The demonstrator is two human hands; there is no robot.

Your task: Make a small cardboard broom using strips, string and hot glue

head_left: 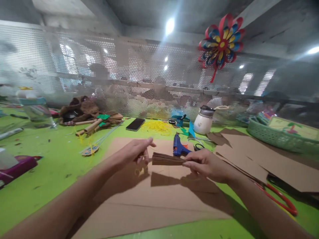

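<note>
A pleated brown paper fan (165, 159) is pinched at its narrow right end by my right hand (205, 162). It is held above the brown cardboard sheet (139, 205) and casts a shadow there. My left hand (136, 151) hovers just left of the folds' wider end, apart from it, with bent fingers spread. Thin yellowish strands show by its fingertips; I cannot make out whether they touch. Behind the paper, a blue glue gun (178, 146) stands close to my right hand, with black-handled scissors (199, 146) beside it.
Brown cardboard pieces (274, 162), red-handled scissors (284, 199) and a green basket (276, 136) lie right. Across the back are a phone (135, 124), yellow shreds (158, 126) and a white jar (204, 121). A purple object (18, 169) sits left. A paper flower (221, 44) hangs above.
</note>
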